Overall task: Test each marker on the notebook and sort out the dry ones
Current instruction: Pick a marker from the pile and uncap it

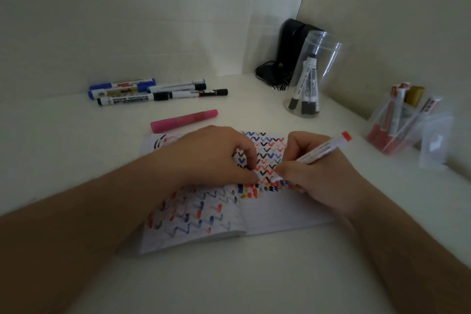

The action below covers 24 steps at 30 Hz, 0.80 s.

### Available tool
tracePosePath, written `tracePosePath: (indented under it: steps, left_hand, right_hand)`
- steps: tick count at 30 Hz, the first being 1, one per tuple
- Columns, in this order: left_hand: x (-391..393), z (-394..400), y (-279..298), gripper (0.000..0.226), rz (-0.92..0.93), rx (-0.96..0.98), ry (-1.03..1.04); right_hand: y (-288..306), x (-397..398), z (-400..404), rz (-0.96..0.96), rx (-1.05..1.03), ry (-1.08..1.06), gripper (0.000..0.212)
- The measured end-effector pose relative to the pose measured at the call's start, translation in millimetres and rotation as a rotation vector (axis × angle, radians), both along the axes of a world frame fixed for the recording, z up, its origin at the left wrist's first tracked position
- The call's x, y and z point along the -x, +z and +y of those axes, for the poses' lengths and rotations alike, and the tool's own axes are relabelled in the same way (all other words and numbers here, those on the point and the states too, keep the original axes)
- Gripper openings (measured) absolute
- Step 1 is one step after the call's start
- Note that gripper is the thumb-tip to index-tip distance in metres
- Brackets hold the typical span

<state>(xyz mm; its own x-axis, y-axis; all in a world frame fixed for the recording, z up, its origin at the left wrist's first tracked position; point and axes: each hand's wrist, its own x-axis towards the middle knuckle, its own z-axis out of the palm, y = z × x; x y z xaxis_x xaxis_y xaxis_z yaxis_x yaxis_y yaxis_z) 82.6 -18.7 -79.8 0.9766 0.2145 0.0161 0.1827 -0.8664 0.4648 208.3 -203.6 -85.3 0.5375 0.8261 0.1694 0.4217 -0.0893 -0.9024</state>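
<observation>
Right hand (316, 173) grips red marker (322, 150); left hand (214, 155) curled on notebook (280, 214); jar (313, 76) holds markers.

Tip of red marker (321, 147) hidden behind right hand (316, 173) fingers; contact with notebook (280, 214) not resolvable. Upper left page covered by left hand (214, 155); whether it holds anything cannot tell. Both forearms cut off by lower frame edge. Markers in clear bin (397, 125) right of right hand blurred; count and labels unreadable. Black object (293, 41) beyond right hand part-hidden behind jar (312, 74); identity unclear.
</observation>
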Motion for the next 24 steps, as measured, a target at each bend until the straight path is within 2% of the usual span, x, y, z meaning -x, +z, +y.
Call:
tracePosePath:
  steps: [5,11,19,24]
  left_hand:
    - [0.0,-2.3,-1.6,0.028,-0.022,-0.036,0.025]
    - [-1.4,-6.3,-4.9,0.033,-0.024,-0.099,0.062]
    - [-3.0,-8.5,-6.7,0.039,-0.028,-0.136,0.084]
    - [-2.3,-9.1,-6.2,0.040,-0.032,-0.137,0.083]
  right_hand:
    - [-3.8,1.0,0.3,-0.069,0.128,-0.008,0.028]
    - [-1.9,2.3,2.2,-0.026,0.145,-0.027,0.028]
    - [-2.9,4.2,2.8,-0.115,0.148,-0.028,0.030]
    - [-2.6,2.4,0.5,-0.092,0.141,0.002,0.030]
